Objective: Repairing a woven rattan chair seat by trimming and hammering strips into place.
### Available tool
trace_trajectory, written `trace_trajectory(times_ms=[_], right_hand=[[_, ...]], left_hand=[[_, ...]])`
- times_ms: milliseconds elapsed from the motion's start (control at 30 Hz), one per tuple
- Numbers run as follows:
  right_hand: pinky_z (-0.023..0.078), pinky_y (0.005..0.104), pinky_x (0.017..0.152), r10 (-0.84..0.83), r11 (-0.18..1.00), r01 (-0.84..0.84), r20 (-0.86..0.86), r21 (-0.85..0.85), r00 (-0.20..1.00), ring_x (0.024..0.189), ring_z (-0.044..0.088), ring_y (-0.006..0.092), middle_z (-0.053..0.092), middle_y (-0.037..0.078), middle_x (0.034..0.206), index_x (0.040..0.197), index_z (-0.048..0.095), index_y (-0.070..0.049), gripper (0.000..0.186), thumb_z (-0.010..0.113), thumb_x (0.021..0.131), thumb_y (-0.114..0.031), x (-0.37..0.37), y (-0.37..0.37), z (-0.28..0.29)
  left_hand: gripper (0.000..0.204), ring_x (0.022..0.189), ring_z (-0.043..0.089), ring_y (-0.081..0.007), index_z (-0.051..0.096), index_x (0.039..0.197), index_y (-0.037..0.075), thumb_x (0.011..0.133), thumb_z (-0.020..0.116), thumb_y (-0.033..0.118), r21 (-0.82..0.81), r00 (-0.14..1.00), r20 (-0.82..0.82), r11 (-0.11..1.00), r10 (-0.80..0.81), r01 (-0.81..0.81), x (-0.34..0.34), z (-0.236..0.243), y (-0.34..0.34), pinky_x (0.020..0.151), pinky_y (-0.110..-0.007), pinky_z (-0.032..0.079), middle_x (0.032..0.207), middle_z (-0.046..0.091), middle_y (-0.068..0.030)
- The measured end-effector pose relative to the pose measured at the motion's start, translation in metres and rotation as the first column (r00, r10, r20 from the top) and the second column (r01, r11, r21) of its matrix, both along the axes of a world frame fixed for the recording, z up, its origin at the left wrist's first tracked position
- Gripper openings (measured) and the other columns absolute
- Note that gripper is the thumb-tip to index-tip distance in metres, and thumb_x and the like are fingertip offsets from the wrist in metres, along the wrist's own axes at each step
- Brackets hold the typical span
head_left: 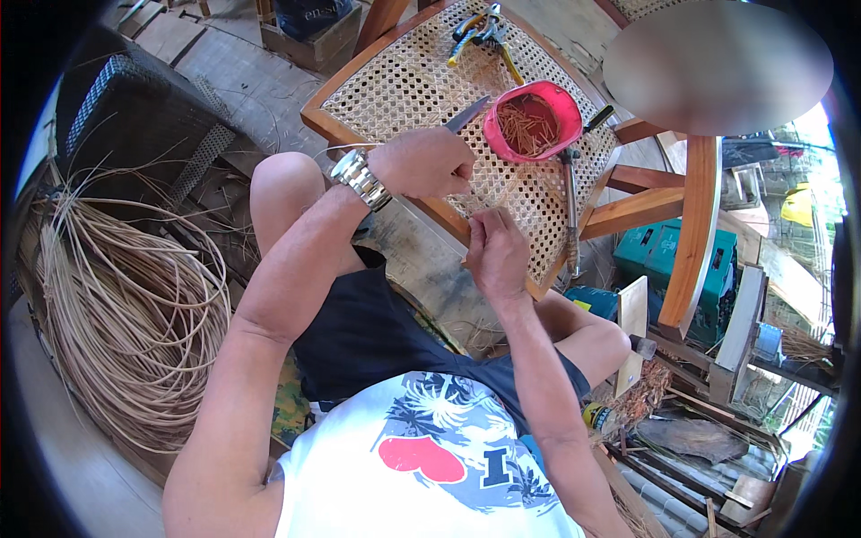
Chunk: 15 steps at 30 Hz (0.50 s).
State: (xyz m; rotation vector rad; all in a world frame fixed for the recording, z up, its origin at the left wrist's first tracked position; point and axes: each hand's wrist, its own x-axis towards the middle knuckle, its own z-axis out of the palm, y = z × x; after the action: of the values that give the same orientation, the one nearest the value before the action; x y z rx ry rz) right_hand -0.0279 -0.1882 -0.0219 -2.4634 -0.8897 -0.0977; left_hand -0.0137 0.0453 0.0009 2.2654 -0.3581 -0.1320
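Note:
The woven cane seat (377,90) of a wooden-framed chair lies in front of me. My left hand (423,163), with a metal watch on its wrist, is closed over the seat's near edge. A knife blade (467,114) shows just beyond it; its handle is hidden, so I cannot tell whether the hand holds it. A thin pale cane strand (357,145) runs out by that wrist. My right hand (499,251) is closed in a pinch at the seat's near right edge; what it grips is hidden. Ahead sits a pink tub (567,112) holding short cane pegs (527,127).
Pliers (485,38) lie on the far part of the seat. A metal-shafted tool (571,206) rests along its right side. At left is a large coil of cane (126,314); a green crate (664,264) and wood scraps are at right. A person (717,67) is at the far right.

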Motion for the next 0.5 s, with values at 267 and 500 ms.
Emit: trace_trajectory(times_ms=[267,500], right_hand=[[0.054,0.0473,0.080,0.171,0.970,-0.197,-0.177,-0.140,0.969,0.089,0.068,0.0388,0.067,0.017,0.096,0.101,0.067,-0.004,0.012,0.068,0.091,-0.009,0.023,-0.007,0.015],[0.054,0.0435,0.081,0.068,0.995,-0.029,-0.417,0.099,0.906,0.092,0.069,0.0366,0.068,0.017,0.097,0.111,0.069,-0.003,0.024,0.073,0.093,-0.017,0.017,-0.016,0.015]], left_hand=[[0.017,0.072,0.072,-0.0333,0.075,0.078,0.005,0.075,0.074,0.022,0.288,0.993,-0.117,0.957,-0.005,0.039,0.005,-0.013,0.006,0.066,-0.047,0.056,0.071,0.071,-0.0138],[0.017,0.077,0.073,-0.0340,0.076,0.080,0.007,0.073,0.074,0.022,0.313,0.983,-0.184,0.949,0.026,0.034,0.003,-0.014,0.004,0.069,-0.047,0.057,0.075,0.072,-0.0144]])
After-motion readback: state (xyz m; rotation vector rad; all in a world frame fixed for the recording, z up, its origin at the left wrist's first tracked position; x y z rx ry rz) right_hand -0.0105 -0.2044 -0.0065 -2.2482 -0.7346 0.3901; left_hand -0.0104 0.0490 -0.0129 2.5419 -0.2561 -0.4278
